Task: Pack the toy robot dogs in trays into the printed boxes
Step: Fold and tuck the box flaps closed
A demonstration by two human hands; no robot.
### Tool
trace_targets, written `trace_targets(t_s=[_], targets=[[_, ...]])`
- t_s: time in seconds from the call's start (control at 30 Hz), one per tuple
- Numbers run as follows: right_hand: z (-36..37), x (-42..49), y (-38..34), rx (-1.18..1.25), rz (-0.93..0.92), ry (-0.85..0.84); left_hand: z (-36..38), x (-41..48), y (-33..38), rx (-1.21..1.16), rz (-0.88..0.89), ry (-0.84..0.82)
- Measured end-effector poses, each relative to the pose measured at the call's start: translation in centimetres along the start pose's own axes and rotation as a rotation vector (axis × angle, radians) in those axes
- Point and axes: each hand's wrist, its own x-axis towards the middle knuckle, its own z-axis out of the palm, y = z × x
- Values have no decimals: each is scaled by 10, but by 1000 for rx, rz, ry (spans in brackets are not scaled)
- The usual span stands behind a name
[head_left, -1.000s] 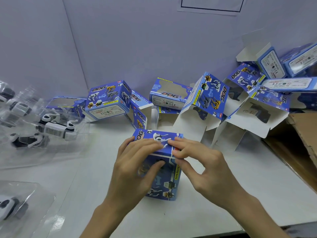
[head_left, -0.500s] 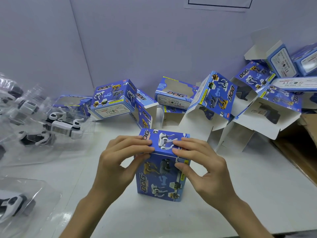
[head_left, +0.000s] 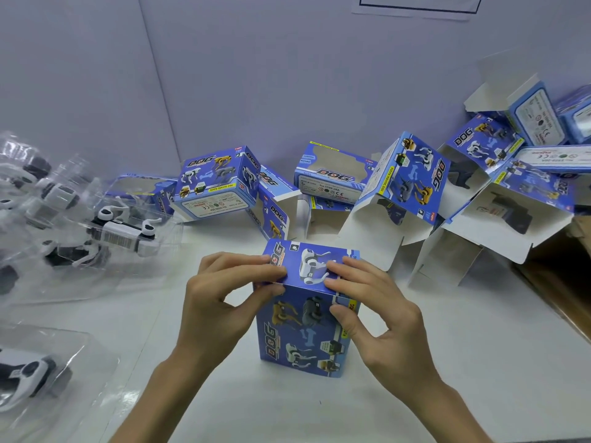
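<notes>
With my left hand (head_left: 220,302) and right hand (head_left: 377,314) pinching the centre-frame box (head_left: 297,337), uneven pressure could buckle its top flap (head_left: 307,262).

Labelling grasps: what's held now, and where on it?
The upright blue printed cardboard box, at its top: left hand and right hand pinch it, fingers on top flap, thumbs on front.
</notes>
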Motion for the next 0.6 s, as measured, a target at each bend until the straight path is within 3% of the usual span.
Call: trace_targets(t_s=[0.33, 0.53, 0.6], targets=[[3, 2, 0, 93, 45, 50, -4, -2, -5, -336, -261, -135], [-5, 2, 3, 278, 213, -55, -6, 5, -14, -538, -554, -392], [-9, 3, 3, 302, 237, -66, -3, 3, -10, -531, -602, -392]])
